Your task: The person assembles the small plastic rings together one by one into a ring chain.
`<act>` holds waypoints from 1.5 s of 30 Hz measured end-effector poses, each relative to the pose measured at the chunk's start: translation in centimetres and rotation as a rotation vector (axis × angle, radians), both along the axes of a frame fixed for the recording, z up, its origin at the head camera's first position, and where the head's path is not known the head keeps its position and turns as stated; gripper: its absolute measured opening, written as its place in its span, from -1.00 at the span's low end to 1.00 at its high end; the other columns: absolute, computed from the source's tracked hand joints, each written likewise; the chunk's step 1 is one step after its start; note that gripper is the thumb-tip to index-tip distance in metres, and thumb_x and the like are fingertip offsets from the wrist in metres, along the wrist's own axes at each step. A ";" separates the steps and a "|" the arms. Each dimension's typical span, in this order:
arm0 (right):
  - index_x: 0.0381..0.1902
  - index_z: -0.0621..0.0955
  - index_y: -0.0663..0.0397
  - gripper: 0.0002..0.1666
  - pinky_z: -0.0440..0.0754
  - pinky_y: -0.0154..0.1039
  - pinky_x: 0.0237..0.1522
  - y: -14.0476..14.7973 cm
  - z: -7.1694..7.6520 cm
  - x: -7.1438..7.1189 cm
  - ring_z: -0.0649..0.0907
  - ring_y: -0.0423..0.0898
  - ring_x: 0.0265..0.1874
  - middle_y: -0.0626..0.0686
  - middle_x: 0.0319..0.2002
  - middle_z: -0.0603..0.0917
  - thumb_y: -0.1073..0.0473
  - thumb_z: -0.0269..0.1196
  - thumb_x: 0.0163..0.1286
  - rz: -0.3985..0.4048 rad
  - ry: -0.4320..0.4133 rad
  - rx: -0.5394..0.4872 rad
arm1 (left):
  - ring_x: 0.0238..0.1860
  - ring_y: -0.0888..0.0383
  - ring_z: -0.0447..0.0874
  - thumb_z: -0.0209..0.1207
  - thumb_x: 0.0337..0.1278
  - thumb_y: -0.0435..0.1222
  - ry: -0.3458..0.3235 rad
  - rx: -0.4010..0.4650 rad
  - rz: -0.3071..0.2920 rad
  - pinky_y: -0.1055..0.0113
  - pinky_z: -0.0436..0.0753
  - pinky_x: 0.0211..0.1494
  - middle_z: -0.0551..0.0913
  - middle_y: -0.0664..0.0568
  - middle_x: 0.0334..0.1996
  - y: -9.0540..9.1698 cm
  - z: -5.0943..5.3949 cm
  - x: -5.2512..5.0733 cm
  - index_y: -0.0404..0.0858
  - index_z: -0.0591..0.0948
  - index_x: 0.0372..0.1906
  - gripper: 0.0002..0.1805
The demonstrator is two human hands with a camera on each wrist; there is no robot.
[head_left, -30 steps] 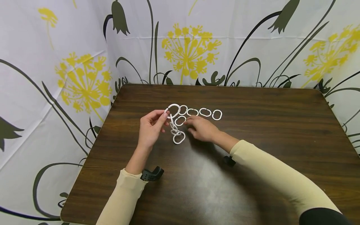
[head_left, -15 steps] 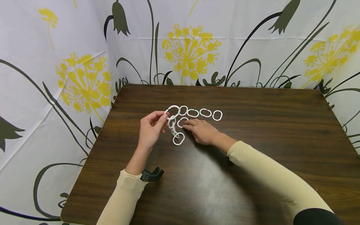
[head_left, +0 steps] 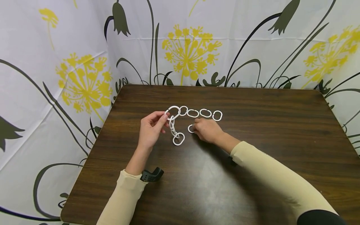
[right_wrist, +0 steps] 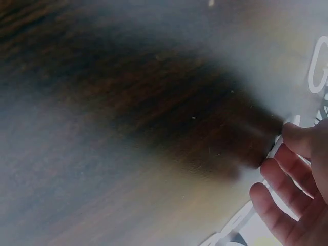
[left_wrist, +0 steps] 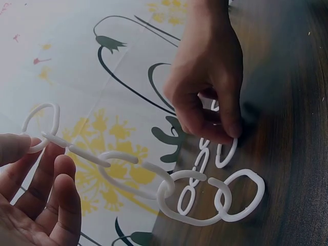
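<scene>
My left hand (head_left: 152,126) pinches the top link of a chain of white plastic links (left_wrist: 187,222) between thumb and fingers. The chain hangs down, and its lowest link seems to reach the table in the head view. To the right, my right hand (head_left: 208,129) is low over the table, thumb and fingers pinching one loose white link (head_left: 188,128). Its right part is hidden by the fingers. In the left wrist view that same loose link (left_wrist: 220,161) shows below the right hand's fingertips, apart from the chain.
Several loose white links lie in a row behind the hands, among them an oval one (head_left: 205,117) and a rightmost one (head_left: 217,120). They rest on a dark wood-grain table (head_left: 267,125). A flower-print curtain (head_left: 239,18) hangs behind and to the left.
My right hand has drawn the loose link rightward and toward me, away from the chain. The left hand holds nearly still while the hanging chain has swung and straightened a little.
</scene>
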State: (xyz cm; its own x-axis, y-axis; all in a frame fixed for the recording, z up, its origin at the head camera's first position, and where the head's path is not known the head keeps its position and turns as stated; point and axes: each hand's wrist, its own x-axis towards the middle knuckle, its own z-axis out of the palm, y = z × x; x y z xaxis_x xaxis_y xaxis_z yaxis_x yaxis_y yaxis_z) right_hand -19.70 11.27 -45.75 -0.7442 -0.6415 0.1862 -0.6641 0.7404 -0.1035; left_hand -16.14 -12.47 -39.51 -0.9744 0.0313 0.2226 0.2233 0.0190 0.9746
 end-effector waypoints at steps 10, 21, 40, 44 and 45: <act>-0.29 0.67 -0.08 -0.95 0.61 -0.05 -0.42 -0.1 1.8 -0.3 0.65 -0.11 -0.41 -0.13 -0.42 0.67 0.14 0.26 0.35 -0.115 -0.128 -0.187 | -0.47 0.11 0.62 0.23 0.29 -0.36 -0.004 -0.004 -0.005 0.42 0.55 -0.57 0.74 0.09 -0.26 0.0 -0.1 0.0 -0.48 0.65 -0.11 -0.77; -0.22 0.74 0.04 -0.86 0.48 -0.26 -0.45 -1.2 8.1 -0.4 0.57 -0.18 -0.52 -0.07 -0.49 0.68 0.13 0.28 0.39 -0.199 -0.209 -0.677 | -0.47 0.09 0.61 0.24 0.29 -0.35 -0.002 -0.012 -0.003 0.42 0.55 -0.57 0.74 0.11 -0.27 0.0 0.1 0.0 -0.46 0.66 -0.11 -0.77; -0.26 0.68 0.32 -0.80 0.66 -0.21 -0.50 -2.0 13.0 -0.5 0.62 -0.03 -0.61 0.20 -0.53 0.62 0.22 0.26 0.40 -0.107 -0.503 -1.082 | -0.46 0.14 0.62 0.23 0.29 -0.35 0.006 -0.019 -0.001 0.42 0.54 -0.56 0.74 0.04 -0.27 0.1 0.2 0.2 -0.45 0.67 -0.11 -0.79; -0.27 0.68 0.32 -0.80 0.64 -0.25 -0.55 -2.3 12.9 -0.4 0.59 -0.06 -0.62 0.12 -0.58 0.61 0.23 0.27 0.39 -0.112 -0.580 -1.080 | -0.45 0.07 0.62 0.23 0.29 -0.34 0.032 -0.048 -0.010 0.40 0.52 -0.56 0.74 0.07 -0.29 0.2 0.2 0.2 -0.41 0.69 -0.12 -0.80; -0.27 0.68 0.32 -0.80 0.65 -0.22 -0.54 -2.4 12.9 -0.3 0.59 -0.07 -0.63 0.12 -0.59 0.60 0.22 0.27 0.39 -0.115 -0.594 -1.071 | -0.44 0.02 0.62 0.24 0.29 -0.34 0.038 -0.054 -0.012 0.40 0.52 -0.56 0.74 0.06 -0.29 0.2 0.2 0.2 -0.40 0.69 -0.12 -0.81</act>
